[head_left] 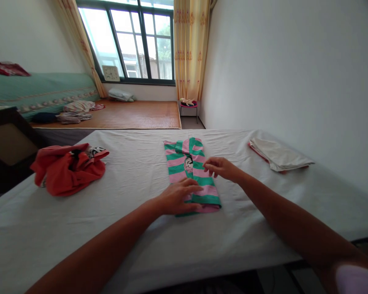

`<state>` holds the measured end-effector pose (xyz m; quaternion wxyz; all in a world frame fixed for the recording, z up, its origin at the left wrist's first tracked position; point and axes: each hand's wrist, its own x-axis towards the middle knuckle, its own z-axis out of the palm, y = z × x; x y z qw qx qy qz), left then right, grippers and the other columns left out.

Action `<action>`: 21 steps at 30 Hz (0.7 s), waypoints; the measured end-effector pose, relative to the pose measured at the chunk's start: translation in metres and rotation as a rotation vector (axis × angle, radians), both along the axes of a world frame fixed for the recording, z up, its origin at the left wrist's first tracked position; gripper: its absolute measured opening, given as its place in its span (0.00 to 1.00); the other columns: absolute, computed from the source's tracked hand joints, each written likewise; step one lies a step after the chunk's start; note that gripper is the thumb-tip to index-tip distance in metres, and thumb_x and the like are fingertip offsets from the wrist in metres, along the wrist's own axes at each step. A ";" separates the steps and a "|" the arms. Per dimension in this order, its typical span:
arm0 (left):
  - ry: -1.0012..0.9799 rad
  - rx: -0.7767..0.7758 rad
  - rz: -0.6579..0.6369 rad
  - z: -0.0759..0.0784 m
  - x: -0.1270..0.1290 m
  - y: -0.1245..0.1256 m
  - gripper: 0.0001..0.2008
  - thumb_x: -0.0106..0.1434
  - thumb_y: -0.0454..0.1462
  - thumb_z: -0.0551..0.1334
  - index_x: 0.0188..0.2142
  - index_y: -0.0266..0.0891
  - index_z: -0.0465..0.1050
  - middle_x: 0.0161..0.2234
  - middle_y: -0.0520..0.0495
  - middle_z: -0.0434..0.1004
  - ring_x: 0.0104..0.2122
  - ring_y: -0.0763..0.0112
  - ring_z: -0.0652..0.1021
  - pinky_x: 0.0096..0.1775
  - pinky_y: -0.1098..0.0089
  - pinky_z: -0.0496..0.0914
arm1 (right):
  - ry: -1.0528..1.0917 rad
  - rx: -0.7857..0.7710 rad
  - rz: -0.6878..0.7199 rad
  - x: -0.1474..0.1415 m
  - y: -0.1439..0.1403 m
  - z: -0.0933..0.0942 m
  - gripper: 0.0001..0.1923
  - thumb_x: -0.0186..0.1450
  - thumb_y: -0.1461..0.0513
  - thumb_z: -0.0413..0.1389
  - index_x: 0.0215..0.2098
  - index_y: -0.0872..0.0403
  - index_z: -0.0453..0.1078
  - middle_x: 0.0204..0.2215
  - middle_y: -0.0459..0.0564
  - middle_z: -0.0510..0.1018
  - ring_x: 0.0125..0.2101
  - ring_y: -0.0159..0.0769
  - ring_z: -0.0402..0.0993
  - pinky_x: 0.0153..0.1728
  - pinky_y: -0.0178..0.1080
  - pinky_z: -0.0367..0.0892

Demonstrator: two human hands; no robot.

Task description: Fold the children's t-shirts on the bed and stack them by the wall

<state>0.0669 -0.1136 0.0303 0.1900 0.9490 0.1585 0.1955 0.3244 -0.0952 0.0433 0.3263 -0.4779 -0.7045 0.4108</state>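
Observation:
A green and pink striped shirt (204, 190), folded into a narrow upright strip with a dark printed picture near its middle, lies on the white sheet in front of me. My left hand (181, 196) rests over its lower left part, fingers spread and pointing right. Beside the shirt's right edge is my right hand (221, 168), its fingers bent loosely downward with gaps between them. Nothing shows in either hand. Part of the shirt's lower left side is hidden under the left hand.
A crumpled red garment (70, 167) lies to the left on the white-sheeted table (131, 163). Folded white cloth (279, 153) with reddish cloth beneath it sits at the right, near the wall (288, 73). Beyond are a mat-covered bed (141, 114) and a small pink stool (189, 105).

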 end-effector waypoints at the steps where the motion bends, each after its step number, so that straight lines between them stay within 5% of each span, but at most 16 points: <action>1: 0.036 0.052 -0.042 -0.002 0.004 -0.006 0.24 0.60 0.48 0.63 0.54 0.44 0.69 0.50 0.42 0.71 0.48 0.59 0.71 0.49 0.62 0.67 | 0.011 0.000 -0.085 0.006 0.014 -0.004 0.13 0.64 0.54 0.55 0.39 0.55 0.69 0.33 0.49 0.77 0.27 0.29 0.73 0.23 0.29 0.67; 5: 0.159 0.203 -0.066 -0.014 0.020 -0.015 0.15 0.65 0.39 0.58 0.51 0.43 0.71 0.46 0.44 0.74 0.47 0.62 0.71 0.51 0.63 0.66 | 0.025 -0.025 -0.355 0.021 0.068 -0.018 0.08 0.61 0.60 0.57 0.37 0.55 0.68 0.35 0.49 0.76 0.28 0.27 0.73 0.23 0.28 0.68; 8: 0.221 0.240 -0.020 -0.006 0.021 -0.009 0.12 0.65 0.32 0.55 0.44 0.42 0.74 0.40 0.46 0.75 0.43 0.65 0.72 0.46 0.68 0.67 | 0.040 -0.034 -0.452 0.022 0.096 -0.024 0.07 0.61 0.62 0.57 0.37 0.55 0.67 0.36 0.49 0.76 0.27 0.27 0.73 0.23 0.28 0.67; 12: 0.197 0.107 0.018 0.052 -0.016 -0.003 0.11 0.59 0.30 0.58 0.38 0.43 0.76 0.37 0.49 0.76 0.38 0.69 0.74 0.42 0.72 0.68 | 0.001 0.080 -0.554 0.020 0.120 -0.029 0.08 0.62 0.63 0.54 0.40 0.54 0.69 0.39 0.49 0.77 0.33 0.31 0.75 0.30 0.33 0.71; 14: 0.206 -0.032 -0.079 0.088 -0.047 -0.003 0.14 0.55 0.27 0.58 0.36 0.43 0.77 0.35 0.50 0.77 0.37 0.71 0.75 0.43 0.74 0.68 | -0.085 0.178 -0.588 0.017 0.128 -0.030 0.09 0.62 0.63 0.53 0.41 0.55 0.70 0.40 0.51 0.78 0.37 0.33 0.75 0.36 0.36 0.72; 17: 0.270 -0.258 -0.243 0.120 -0.090 -0.005 0.19 0.53 0.24 0.57 0.39 0.43 0.79 0.35 0.49 0.78 0.37 0.71 0.76 0.42 0.74 0.69 | -0.250 0.259 -0.515 0.011 0.135 -0.031 0.13 0.64 0.60 0.53 0.45 0.56 0.71 0.44 0.54 0.78 0.42 0.36 0.75 0.45 0.38 0.69; 21: 0.327 -0.362 -0.252 0.116 -0.107 -0.001 0.23 0.53 0.23 0.56 0.43 0.44 0.79 0.38 0.48 0.79 0.39 0.68 0.78 0.43 0.73 0.70 | -0.520 0.196 -0.218 -0.010 0.135 -0.034 0.22 0.65 0.52 0.55 0.51 0.57 0.70 0.51 0.57 0.75 0.49 0.40 0.72 0.50 0.39 0.65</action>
